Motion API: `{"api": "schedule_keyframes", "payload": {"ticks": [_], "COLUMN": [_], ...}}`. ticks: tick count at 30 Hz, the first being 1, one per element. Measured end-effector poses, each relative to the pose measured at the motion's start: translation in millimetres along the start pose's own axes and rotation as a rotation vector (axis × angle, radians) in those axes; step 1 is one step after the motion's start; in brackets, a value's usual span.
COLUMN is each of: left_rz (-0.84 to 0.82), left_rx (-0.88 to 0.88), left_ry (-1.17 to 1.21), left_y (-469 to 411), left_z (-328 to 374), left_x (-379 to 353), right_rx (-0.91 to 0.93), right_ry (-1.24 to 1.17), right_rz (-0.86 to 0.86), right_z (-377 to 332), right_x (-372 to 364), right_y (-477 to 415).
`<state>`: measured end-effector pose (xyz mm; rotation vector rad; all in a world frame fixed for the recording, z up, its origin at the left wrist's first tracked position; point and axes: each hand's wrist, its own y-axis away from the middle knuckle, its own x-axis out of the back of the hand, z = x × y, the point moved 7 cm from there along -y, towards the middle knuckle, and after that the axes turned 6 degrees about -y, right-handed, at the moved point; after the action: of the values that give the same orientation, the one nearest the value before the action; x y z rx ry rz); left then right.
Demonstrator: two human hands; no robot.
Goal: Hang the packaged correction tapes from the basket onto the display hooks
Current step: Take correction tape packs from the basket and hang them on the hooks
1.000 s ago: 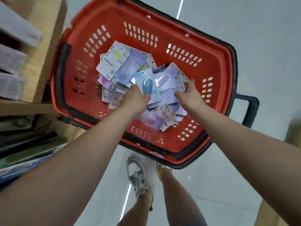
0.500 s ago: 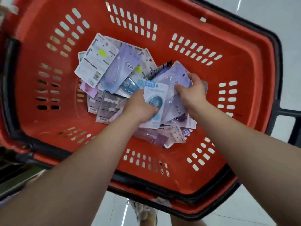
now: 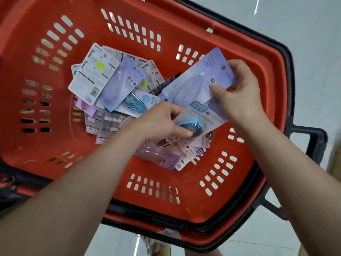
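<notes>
a long lilac correction tape pack point(image 3: 198, 80) is lifted above the heap point(image 3: 114, 93) in the red basket point(image 3: 245, 100), pinched near its hang-hole end by the right hand point(image 3: 239, 93), thumb on the face and fingers curled behind. the left hand point(image 3: 160, 122) grips a shorter blue pack point(image 3: 197, 119), thumb pressed on its blister; it seems to overlap the lilac card's lower edge. the remaining packs lie jumbled on the basket floor, over pale floor tiles point(image 3: 313, 43).

Right hand point(image 3: 241, 95) has raised a lavender pack point(image 3: 193, 84) higher.
</notes>
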<state>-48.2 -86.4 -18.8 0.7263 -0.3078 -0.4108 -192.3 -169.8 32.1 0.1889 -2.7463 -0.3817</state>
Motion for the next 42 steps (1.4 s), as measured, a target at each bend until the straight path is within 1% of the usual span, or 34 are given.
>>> {"api": "schedule_keyframes", "payload": {"ticks": [1,3,5,7,9,11,13,15,16,17,19,20,21,23,25,26,27,29,30,31,33,34,35,37,38,40,42], "left_rz": [-0.007,-0.004,0.060,0.162,0.211,0.178,0.167,0.234,0.272,0.287,0.284,0.280,0.264,0.184,0.109,0.129,0.194,0.369,0.394,0.353,0.191,0.148,0.155,0.235,0.264,0.285,0.381], "left_rx": [0.003,0.017,0.006,-0.031,-0.120,-0.173,-0.169,-0.100,-0.054,-0.015,0.041,0.048,0.052,0.067,0.121,0.139,0.143,0.140,0.132,0.126,0.153,0.181,0.205,0.212,0.208,0.187,0.157], "left_ry": [0.014,0.036,0.087,0.234,0.468,0.673,0.742,0.708,0.676,0.664,0.689,0.662,0.600,0.468,0.434,0.396,0.306,-0.042,-0.253,-0.442,-0.731,-0.836,-0.912,-0.994,-0.995,-0.915,-0.783], "left_y": [5,22,46,76,100,108,100,87,81,74,65,62,61,58,54,51,45,28,17,4,-16,-22,-25,-26,-24,-18,-4], "left_z": [-2,-8,-17,-24,-23,-18,-7,2,3,4,6,7,11,9,-1,-9,-17,-31,-34,-36,-41,-43,-45,-47,-50,-56,-51], "left_x": [0,5,21,46,66,71,62,48,41,33,18,13,7,-6,-16,-15,-10,7,10,7,-11,-19,-24,-28,-29,-27,-11], "right_rx": [-0.018,-0.019,0.045,0.130,0.186,0.206,0.214,0.145,0.062,-0.055,-0.346,-0.431,-0.445,-0.396,-0.382,-0.388,-0.383,-0.354,-0.332,-0.306,-0.262,-0.246,-0.240,-0.245,-0.244,-0.246,-0.240], "right_ry": [-0.035,-0.114,-0.145,-0.074,0.070,0.137,0.136,0.052,-0.046,-0.165,-0.372,-0.425,-0.428,-0.367,-0.286,-0.226,-0.164,-0.075,-0.038,-0.001,0.063,0.092,0.117,0.146,0.153,0.162,0.168], "right_rz": [0.003,0.074,0.172,0.188,0.101,-0.034,-0.136,-0.190,-0.198,-0.190,-0.178,-0.218,-0.274,-0.348,-0.315,-0.276,-0.230,-0.148,-0.125,-0.123,-0.162,-0.179,-0.187,-0.194,-0.200,-0.202,-0.191], "right_z": [0,-3,-15,-31,-40,-46,-51,-48,-44,-38,-17,-11,-7,-1,12,19,24,29,31,32,31,31,33,37,39,40,37], "right_x": [1,8,21,31,28,11,-11,-29,-35,-40,-46,-49,-51,-50,-43,-36,-29,-13,-6,-2,0,0,0,-1,-1,1,5], "right_y": [1,2,0,-4,-3,5,16,24,29,32,41,47,50,55,58,59,58,57,57,57,58,58,57,57,57,58,58]}}
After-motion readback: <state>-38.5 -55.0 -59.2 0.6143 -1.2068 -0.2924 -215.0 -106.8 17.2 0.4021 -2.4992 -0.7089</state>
